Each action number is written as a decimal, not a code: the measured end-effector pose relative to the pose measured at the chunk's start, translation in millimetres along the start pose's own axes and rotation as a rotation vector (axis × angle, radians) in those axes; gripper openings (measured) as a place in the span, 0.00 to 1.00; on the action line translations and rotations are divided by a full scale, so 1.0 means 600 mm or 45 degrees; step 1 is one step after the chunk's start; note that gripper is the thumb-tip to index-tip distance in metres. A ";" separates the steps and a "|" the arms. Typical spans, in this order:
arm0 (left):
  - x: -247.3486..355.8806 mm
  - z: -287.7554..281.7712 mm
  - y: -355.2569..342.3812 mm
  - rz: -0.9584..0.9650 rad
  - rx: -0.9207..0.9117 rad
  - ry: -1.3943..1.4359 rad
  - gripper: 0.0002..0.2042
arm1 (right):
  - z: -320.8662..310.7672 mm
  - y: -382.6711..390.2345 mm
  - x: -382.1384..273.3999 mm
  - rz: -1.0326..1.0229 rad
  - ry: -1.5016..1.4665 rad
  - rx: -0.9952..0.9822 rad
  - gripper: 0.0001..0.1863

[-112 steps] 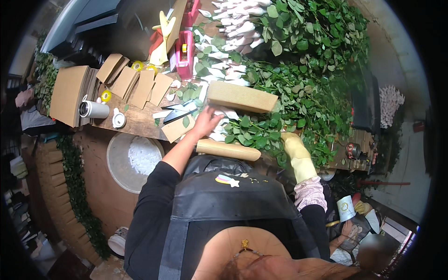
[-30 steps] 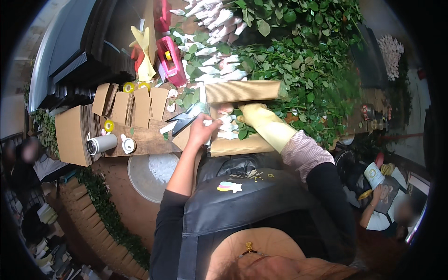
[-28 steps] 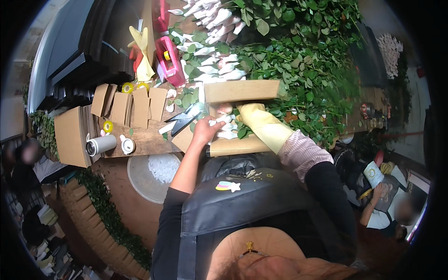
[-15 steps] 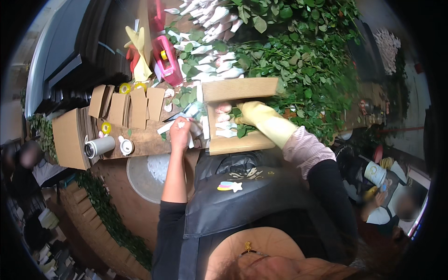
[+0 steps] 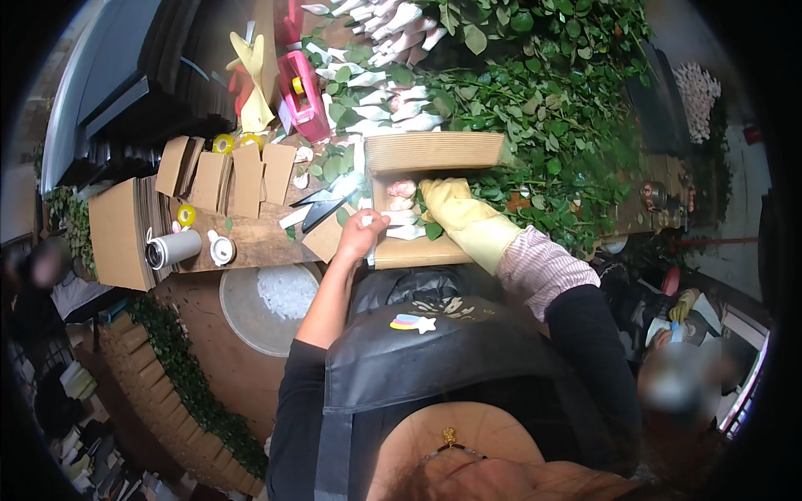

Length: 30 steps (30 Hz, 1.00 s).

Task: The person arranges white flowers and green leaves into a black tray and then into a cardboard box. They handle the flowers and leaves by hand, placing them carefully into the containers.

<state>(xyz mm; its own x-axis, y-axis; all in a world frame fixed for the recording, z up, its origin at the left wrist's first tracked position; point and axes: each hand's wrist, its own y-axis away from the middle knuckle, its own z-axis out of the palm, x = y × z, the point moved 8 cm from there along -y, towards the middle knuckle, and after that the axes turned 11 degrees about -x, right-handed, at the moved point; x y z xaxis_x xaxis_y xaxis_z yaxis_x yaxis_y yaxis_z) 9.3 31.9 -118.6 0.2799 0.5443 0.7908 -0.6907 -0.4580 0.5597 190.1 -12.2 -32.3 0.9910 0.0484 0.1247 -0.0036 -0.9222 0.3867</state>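
A corrugated cardboard wrap [image 5: 434, 153] stands folded up like a trough on the bench in front of me. Inside it lie pink roses [image 5: 401, 190], heads to the left, and below them rose heads in white sleeves [image 5: 407, 232]. My left hand [image 5: 361, 237] is bare and closed, its fingertips pinching the left end of a white sleeve. My right hand [image 5: 455, 209], in a yellow rubber glove, curls over the rose stems just right of the heads; its fingertips are partly hidden. Scissors with dark blades [image 5: 322, 207] lie left of the wrap.
Leafy rose stems [image 5: 543, 108] heap up behind and right, with sleeved heads [image 5: 393, 104] to their left. A pink tape dispenser [image 5: 302, 96], cardboard pieces [image 5: 246, 182] and a grey tumbler [image 5: 174, 250] stand left. Below the bench edge sits a round tub [image 5: 238, 321] holding white pieces.
My left hand has moved right, from beside the scissors to the sleeved rose heads. White material visible in its fist before no longer shows there. My right glove has stayed almost in place.
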 end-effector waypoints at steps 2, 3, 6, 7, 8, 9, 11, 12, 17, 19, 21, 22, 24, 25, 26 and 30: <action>0.021 -0.013 0.029 0.017 0.109 0.307 0.05 | 0.017 -0.007 0.010 0.007 -0.138 -0.151 0.26; 0.026 -0.045 0.037 0.060 0.181 0.433 0.07 | 0.018 -0.005 0.014 0.021 -0.222 -0.247 0.27; 0.088 -0.069 0.085 0.200 0.204 0.305 0.07 | 0.003 0.003 0.028 0.051 -0.479 -0.574 0.30; 0.090 -0.066 0.090 0.197 0.169 0.163 0.07 | -0.023 0.016 0.036 0.100 -0.558 -0.577 0.30; 0.042 -0.084 0.080 0.176 0.073 -0.079 0.07 | -0.068 0.034 0.036 0.134 -0.627 -0.571 0.30; 0.041 -0.084 0.077 -0.011 0.085 -0.695 0.10 | -0.086 0.049 0.036 0.182 -0.705 -0.569 0.31; 0.065 -0.040 0.062 0.083 0.087 -0.784 0.15 | -0.099 0.055 0.023 0.072 -0.888 -0.579 0.27; 0.062 -0.020 0.046 0.101 0.019 -0.873 0.15 | -0.120 0.058 0.007 0.010 -0.893 -0.755 0.26; 0.043 0.017 -0.004 -0.004 -0.260 -1.064 0.16 | -0.029 0.021 -0.047 -0.198 -0.456 -1.030 0.21; 0.032 0.021 -0.005 0.047 -0.243 -0.810 0.15 | 0.017 0.000 -0.065 -0.174 -0.219 -1.108 0.20; 0.011 0.021 0.001 0.006 -0.199 -0.514 0.14 | 0.084 -0.015 -0.081 -0.174 -0.067 -1.114 0.18; 0.000 0.023 0.002 -0.053 -0.169 -0.348 0.14 | 0.120 -0.022 -0.086 -0.179 -0.032 -1.079 0.18; -0.017 0.023 0.015 -0.112 -0.055 -0.060 0.11 | 0.118 -0.026 -0.093 -0.224 0.028 -1.008 0.17; -0.026 0.017 0.019 -0.071 -0.015 0.216 0.10 | 0.117 -0.027 -0.094 -0.254 0.044 -0.976 0.17; -0.033 0.012 0.022 -0.029 0.018 0.490 0.09 | 0.108 -0.026 -0.094 -0.278 0.058 -0.944 0.18; -0.058 0.003 0.074 0.020 0.254 0.873 0.08 | 0.141 -0.029 -0.095 -0.224 0.082 -0.989 0.17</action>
<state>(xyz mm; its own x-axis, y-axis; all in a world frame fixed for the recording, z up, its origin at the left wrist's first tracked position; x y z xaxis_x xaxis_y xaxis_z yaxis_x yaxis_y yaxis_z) -29.8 -8.6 -120.5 -0.2565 0.8260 0.5019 -0.5375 -0.5535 0.6362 145.2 -31.3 -123.4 0.9762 0.2119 0.0461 0.0363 -0.3691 0.9287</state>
